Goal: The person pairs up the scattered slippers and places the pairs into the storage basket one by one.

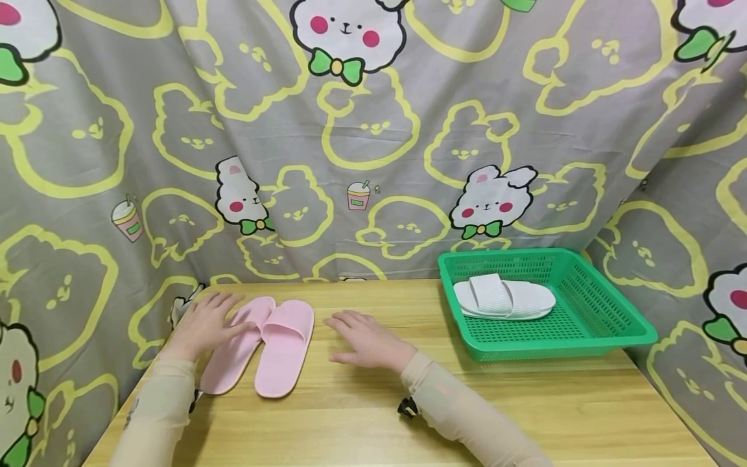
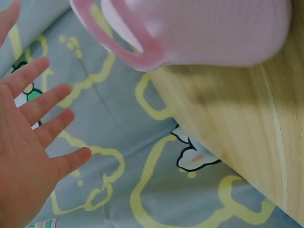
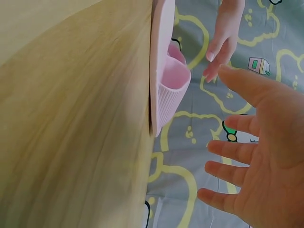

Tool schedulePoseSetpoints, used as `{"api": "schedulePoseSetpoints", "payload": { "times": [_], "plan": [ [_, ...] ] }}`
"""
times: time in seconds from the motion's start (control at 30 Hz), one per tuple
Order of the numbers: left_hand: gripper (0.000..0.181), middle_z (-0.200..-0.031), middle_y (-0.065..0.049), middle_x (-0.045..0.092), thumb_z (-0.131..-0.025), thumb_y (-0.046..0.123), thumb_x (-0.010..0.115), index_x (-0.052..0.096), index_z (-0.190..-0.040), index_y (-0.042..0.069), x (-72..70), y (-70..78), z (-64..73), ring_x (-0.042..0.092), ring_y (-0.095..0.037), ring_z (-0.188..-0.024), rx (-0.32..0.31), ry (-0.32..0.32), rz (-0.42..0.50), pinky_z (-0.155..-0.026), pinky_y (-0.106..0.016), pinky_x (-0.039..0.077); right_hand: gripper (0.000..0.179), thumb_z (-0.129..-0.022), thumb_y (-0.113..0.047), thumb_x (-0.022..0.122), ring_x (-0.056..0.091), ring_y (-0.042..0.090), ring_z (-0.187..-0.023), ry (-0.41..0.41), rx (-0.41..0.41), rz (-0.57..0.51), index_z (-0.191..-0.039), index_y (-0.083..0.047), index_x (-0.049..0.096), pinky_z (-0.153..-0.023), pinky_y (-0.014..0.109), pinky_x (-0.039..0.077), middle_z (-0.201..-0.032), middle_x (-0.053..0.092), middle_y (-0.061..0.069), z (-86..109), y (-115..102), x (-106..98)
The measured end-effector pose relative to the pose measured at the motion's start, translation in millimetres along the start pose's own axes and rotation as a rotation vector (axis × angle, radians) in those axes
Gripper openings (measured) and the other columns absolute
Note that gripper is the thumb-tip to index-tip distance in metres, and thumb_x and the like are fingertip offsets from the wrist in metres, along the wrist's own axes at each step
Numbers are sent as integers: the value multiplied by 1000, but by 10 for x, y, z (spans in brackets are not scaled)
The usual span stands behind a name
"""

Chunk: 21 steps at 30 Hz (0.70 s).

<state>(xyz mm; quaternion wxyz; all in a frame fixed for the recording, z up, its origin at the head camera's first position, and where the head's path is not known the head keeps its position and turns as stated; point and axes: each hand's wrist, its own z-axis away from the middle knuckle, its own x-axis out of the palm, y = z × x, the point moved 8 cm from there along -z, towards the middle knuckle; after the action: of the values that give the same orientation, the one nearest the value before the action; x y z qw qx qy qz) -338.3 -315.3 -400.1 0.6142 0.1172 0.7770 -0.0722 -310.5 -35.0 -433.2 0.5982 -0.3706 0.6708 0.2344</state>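
Note:
Two pink slippers lie side by side on the wooden table, soles down, with their toe ends toward the back. My left hand (image 1: pixel 205 324) hovers over the left pink slipper (image 1: pixel 233 360) and partly hides it in the head view. In the left wrist view its fingers (image 2: pixel 50 102) are spread and hold nothing. Just right of the right pink slipper (image 1: pixel 283 360), my right hand (image 1: pixel 370 338) is apart from it above the table. Its fingers (image 3: pixel 232 149) are extended and spread in the right wrist view, holding nothing.
A green plastic basket (image 1: pixel 607 344) stands at the table's back right. White slippers (image 1: pixel 528 299) lie inside it, one overlapping the other. Behind the wooden table (image 1: pixel 350 415) hangs a grey curtain (image 1: pixel 385 259) with cartoon prints, which also closes in both sides.

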Motion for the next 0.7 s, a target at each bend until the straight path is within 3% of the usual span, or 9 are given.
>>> {"api": "schedulePoseSetpoints", "payload": {
  "times": [0.23, 0.7],
  "plan": [
    [85, -144, -18, 48, -81, 70, 59, 48, -142, 11, 90, -80, -27, 33, -45, -137, -11, -43, -5, -108, -70, 25, 75, -93, -53, 57, 38, 27, -142, -7, -12, -11, -153, -17, 30, -115, 48, 34, -153, 39, 9, -105, -37, 1],
    [86, -144, -16, 49, -80, 78, 52, 46, -144, 20, 289, -168, -106, 36, -44, -137, -1, -101, -27, -103, -73, 27, 76, -93, -53, 57, 36, 29, -142, -46, 5, -51, -153, -16, 29, -114, 50, 35, -154, 36, 12, -344, -101, 169]
  ]
}}
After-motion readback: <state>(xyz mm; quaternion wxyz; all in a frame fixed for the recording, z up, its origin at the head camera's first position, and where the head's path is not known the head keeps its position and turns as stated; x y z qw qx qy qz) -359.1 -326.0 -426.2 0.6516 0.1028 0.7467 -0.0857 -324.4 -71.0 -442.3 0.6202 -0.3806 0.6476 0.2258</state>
